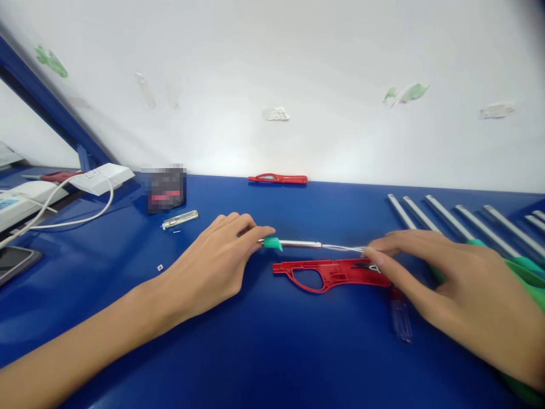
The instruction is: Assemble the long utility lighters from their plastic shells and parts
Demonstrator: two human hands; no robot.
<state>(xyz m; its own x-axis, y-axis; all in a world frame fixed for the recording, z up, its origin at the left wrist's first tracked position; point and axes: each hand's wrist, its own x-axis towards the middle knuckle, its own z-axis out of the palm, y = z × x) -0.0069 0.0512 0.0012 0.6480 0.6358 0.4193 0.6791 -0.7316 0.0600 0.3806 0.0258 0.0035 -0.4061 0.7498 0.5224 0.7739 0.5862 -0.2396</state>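
From the head-worn camera, a worker's left hand [221, 255] pinches the end of a slim metal tube [300, 244] beside a green piece [271, 244], while the right hand [460, 289] closes thumb and forefinger on white wires [343, 248] trailing from the opposite end. Nearby on a blue table [264, 352], an open red half-shell [347, 274] holds a dark part [361, 265] and a white loop [374, 268].

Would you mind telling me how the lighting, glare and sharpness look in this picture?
Throughout the head view: light is bright and diffuse on the white wall; the blue table has a soft sheen; the upper right corner darkens; pixelation hides detail on a dark object; the white wires at the right hand look slightly soft.
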